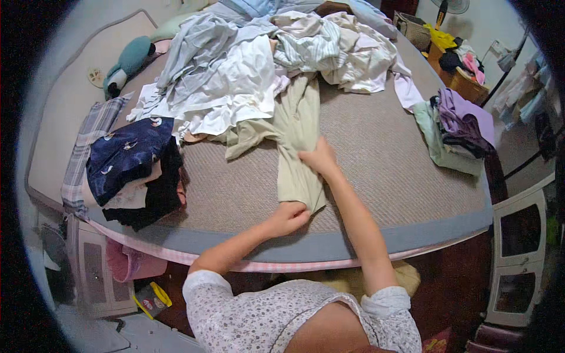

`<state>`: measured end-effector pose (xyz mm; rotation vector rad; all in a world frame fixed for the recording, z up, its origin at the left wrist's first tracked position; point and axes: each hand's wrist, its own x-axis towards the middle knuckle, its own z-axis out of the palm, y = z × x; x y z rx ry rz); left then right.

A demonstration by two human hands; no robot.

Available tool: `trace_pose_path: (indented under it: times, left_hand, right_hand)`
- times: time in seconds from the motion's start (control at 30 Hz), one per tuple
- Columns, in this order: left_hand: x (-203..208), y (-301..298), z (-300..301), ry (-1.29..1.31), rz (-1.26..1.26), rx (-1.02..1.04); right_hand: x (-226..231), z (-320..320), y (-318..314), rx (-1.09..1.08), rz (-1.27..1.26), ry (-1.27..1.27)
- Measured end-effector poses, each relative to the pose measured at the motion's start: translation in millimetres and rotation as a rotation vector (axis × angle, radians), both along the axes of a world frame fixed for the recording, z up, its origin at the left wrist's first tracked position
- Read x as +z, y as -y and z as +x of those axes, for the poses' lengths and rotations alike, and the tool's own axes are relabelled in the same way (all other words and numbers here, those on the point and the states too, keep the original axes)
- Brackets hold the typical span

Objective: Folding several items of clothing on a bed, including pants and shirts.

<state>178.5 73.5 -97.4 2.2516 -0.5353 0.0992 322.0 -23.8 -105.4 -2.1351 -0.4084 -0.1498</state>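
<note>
A pair of light khaki-green trousers (301, 126) lies stretched toward me on the bed, its far end under heaped clothes and one leg bent off to the left. My left hand (288, 219) is closed on the near end of the leg, by the bed's front edge. Farther up, my right hand (319, 157) grips the right side of the same leg, thumb on top and the other fingers partly hidden. Beyond lies a white garment (235, 88), with a striped garment (309, 50) to its right.
A folded clothes stack topped by a dark blue patterned piece (132, 156) sits at left, near a plaid pillow (94, 141). Another folded stack with a purple garment (465, 115) is at the right edge. A woven mat (376, 170) covers the bed; a pink bin (138, 262) stands below left.
</note>
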Motion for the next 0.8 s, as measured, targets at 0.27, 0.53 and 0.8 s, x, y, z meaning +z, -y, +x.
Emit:
trace_pose_path:
  times: [0.27, 0.53, 0.8]
  left_hand:
    - [53, -135, 140, 0.564, 0.475, 0.916]
    - [45, -173, 281, 0.173, 0.703, 1.051]
    - [52, -222, 324, 0.033, 0.685, 1.103]
  right_hand:
    - [0, -22, 13, 0.035, 0.309, 0.042]
    - [12, -120, 22, 0.199, 0.069, -0.149]
    - [62, -322, 184, -0.177, -0.137, -0.746]
